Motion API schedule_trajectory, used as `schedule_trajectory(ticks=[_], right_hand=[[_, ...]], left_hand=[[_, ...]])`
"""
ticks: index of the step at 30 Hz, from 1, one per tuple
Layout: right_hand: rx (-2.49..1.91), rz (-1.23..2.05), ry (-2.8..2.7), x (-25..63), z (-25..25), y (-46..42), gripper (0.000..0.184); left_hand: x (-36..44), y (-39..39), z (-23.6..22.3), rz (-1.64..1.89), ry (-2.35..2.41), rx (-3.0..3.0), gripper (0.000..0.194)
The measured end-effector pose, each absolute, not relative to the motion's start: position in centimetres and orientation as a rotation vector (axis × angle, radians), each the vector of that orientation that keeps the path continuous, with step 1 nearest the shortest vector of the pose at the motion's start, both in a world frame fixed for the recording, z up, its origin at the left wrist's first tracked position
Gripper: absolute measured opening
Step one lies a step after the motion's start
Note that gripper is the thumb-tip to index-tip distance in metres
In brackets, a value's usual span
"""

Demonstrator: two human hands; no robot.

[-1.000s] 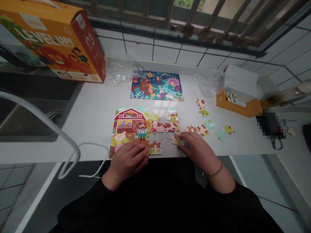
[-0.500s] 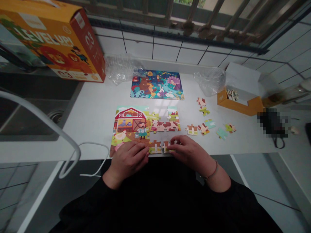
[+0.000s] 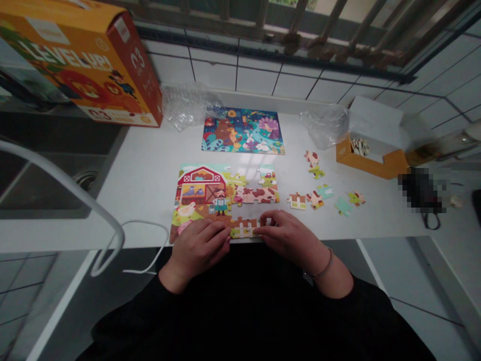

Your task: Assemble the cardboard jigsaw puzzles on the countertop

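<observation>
A farm jigsaw puzzle [image 3: 203, 188] lies at the counter's front edge, with a red barn, a farmer and a cow on its joined pieces. My left hand [image 3: 199, 245] rests on its lower left part, fingers bent and together, the fingertips at the front edge. In the bottom row, my right hand [image 3: 287, 235] pinches a fence jigsaw piece [image 3: 256, 225], partly hidden by the fingers. That piece sits against the neighbouring fence piece [image 3: 240, 228]. A gap shows between this row and the cow. Several loose pieces [image 3: 314, 199] lie to the right.
Behind lies a blue forest puzzle [image 3: 244, 131]. Crumpled clear plastic [image 3: 188, 108] sits beside the large orange box [image 3: 86, 70]. More plastic [image 3: 326, 125] and an open small box [image 3: 370, 159] stand at the back right. A white cable [image 3: 112, 220] loops at the left, near the sink [image 3: 48, 175].
My right hand has moved slightly left with the fence piece, and the gap between it and the neighbouring fence piece has closed. My left hand stays in place.
</observation>
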State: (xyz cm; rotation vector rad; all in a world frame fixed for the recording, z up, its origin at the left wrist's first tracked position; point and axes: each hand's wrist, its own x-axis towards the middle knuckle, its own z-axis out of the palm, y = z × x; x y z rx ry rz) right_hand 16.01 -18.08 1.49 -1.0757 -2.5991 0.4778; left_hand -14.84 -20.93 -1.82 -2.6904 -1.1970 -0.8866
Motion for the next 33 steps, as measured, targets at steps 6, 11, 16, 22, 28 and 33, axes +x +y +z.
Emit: schedule_trajectory(ticks=[6,11,16,22,28,33], right_hand=[[-1.104,0.482,-2.625,16.0,1.6,-18.0,0.031],[-1.099,0.470,-2.623,16.1,1.4,-18.0,0.029],[-1.123,0.427,-2.657,15.9,1.4,-18.1,0.029],[-1.133,0.354,-2.721,15.7,1.7,-18.1,0.030],[-1.148,0.360,-2.715,15.5,1.6,-18.3,0.036],[-1.172,0.380,-2.608,17.1,1.8,-18.2,0.032]], left_hand=[[-14.8,-20.9,-1.8,-0.879,-1.201,-2.687,0.018],[-14.8,-20.9,-1.9,-0.886,-1.199,-2.687,0.020],[-14.8,-20.8,-1.6,-0.892,-1.213,-2.711,0.019],[-12.9,-21.4,-0.4,-0.898,-1.205,-2.788,0.022],[-10.4,-21.3,-1.0,-0.810,-1.116,-2.877,0.035],[-10.1,-20.7,-1.8,-0.780,-1.148,-2.866,0.030]])
